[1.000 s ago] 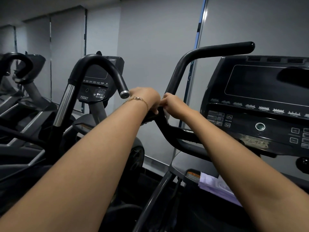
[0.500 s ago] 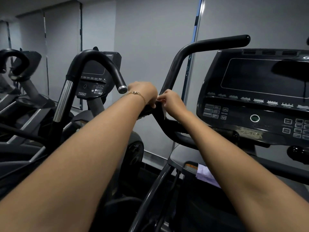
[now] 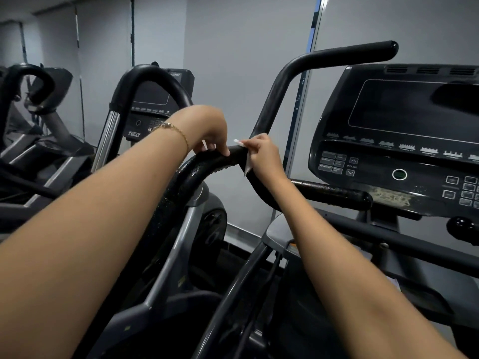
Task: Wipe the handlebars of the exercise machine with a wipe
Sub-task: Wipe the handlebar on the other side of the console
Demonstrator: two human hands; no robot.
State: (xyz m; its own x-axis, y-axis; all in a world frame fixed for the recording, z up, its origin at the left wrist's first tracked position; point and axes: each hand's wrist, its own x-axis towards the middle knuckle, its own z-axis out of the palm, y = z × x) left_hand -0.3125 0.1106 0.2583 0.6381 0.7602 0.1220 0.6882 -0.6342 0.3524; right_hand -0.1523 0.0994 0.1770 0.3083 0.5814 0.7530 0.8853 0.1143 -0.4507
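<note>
A black curved handlebar (image 3: 204,169) of the exercise machine arcs across the middle of the view, its surface wet and speckled. My right hand (image 3: 261,154) pinches a thin white wipe (image 3: 247,161) that drapes over the bar. My left hand (image 3: 207,130), with a gold bracelet on the wrist, sits on top of the bar just left of the wipe; its fingertips curl down onto the bar and a sliver of white shows under them. A second, upper handlebar (image 3: 337,55) rises behind my right hand and bends to the right.
The machine's black console (image 3: 404,141) with screen and buttons fills the right side. A short black grip (image 3: 334,194) sticks out below it. Another machine with a curved handle (image 3: 153,76) and more equipment stand on the left. A grey wall is behind.
My hands have moved apart along the bar, the left one lifting slightly. The white wipe now shows under my right hand. The view has shifted down and closer.
</note>
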